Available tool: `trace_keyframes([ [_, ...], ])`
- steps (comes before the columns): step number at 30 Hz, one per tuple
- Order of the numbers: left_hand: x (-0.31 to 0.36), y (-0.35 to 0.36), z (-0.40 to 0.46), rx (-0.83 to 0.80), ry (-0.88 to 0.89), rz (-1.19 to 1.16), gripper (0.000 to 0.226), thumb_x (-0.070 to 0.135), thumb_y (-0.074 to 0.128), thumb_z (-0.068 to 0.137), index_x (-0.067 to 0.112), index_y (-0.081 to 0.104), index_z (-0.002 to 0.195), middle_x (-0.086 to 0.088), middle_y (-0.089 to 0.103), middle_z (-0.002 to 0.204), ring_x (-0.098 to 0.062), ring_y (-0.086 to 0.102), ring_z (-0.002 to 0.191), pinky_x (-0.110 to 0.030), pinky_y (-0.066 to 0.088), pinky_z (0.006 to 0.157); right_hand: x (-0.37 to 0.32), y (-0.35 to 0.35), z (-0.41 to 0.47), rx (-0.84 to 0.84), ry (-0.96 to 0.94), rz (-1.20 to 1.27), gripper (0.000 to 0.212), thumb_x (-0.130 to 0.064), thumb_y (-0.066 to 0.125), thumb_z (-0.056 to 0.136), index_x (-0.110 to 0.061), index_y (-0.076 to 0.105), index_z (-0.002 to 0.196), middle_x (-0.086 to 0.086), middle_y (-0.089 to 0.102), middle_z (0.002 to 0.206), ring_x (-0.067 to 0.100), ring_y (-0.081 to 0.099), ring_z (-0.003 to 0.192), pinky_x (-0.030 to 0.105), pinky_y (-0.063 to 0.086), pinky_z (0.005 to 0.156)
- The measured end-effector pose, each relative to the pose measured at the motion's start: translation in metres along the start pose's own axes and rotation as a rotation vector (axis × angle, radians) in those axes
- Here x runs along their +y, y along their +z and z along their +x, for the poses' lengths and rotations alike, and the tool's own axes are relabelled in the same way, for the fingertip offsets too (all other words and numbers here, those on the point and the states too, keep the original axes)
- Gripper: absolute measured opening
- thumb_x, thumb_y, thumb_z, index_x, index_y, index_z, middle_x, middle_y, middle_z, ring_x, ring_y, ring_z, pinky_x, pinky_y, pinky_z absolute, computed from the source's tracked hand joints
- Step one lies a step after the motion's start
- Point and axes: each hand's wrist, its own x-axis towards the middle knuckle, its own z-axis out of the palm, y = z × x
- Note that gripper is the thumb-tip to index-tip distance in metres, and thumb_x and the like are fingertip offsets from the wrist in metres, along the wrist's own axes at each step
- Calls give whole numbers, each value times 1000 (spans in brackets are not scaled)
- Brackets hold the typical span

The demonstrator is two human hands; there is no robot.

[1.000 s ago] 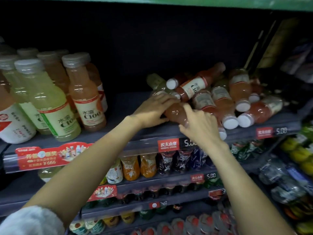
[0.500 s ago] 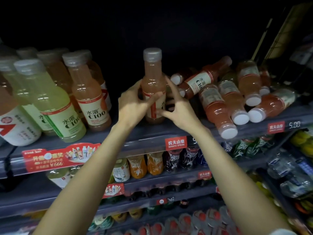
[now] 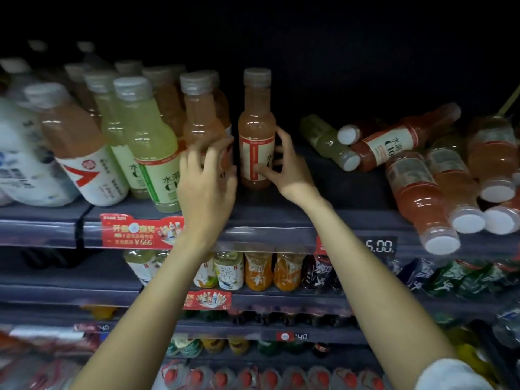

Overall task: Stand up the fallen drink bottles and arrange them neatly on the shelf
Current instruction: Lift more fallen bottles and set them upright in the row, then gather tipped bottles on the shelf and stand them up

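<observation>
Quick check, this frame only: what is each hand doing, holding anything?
Left hand: fingers spread and blurred in front of the standing bottles; grip cannot be told.
Right hand: thumb and fingers curled round the upright pink bottle.

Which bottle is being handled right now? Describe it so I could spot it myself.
Look at the top shelf, just right of the upright row. There an orange bottle stands alone, gripped by the right hand. Unlike the fallen bottles further right, it is upright, with a gap on both sides.
</observation>
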Motion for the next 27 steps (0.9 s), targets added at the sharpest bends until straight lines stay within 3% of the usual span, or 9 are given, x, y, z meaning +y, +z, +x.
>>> trace_keyframes([
  [3,-12,-8,7,13,-23,120,55,3,66,70,6,56,124,-18,51,131,-29,40,110,-31,34,91,-1,14,6,50,12,-27,84,-21,71,82,-31,18,147,3,51,137,22,53,120,40,47,96],
  [6,-18,-10,13,-1,-5,153,51,9,68,78,9,55,128,-17,50,134,-32,45,114,-29,33,93,-1,25,12,100,22,-82,85,-22,71,82,-32,16,147,6,51,136,25,54,119,45,48,96],
  [11,-16,-10,11,-21,-17,121,55,8,68,78,11,51,131,-16,49,134,-35,47,117,-26,35,90,-1,31,22,118,31,-213,81,-24,63,89,-27,10,151,12,35,139,28,43,126,38,39,101],
  [17,8,-4,5,17,117,9,35,11,61,84,0,57,117,-20,57,119,-30,48,103,-29,40,85,3,5,20,21,-6,-377,59,-21,53,95,-16,27,148,11,38,140,27,41,127,41,39,104],
  [22,28,23,16,-152,399,-135,25,10,59,87,9,59,112,-11,65,99,-25,51,96,-30,41,81,20,-46,7,131,30,-783,43,-21,51,94,-15,44,136,12,41,139,32,36,128,41,33,102],
  [27,31,77,35,-440,442,-39,34,17,58,84,5,62,115,-13,64,104,-32,56,99,-38,48,79,37,-69,3,108,155,-1140,42,-23,52,90,-11,51,130,17,47,135,36,33,127,41,23,103],
])
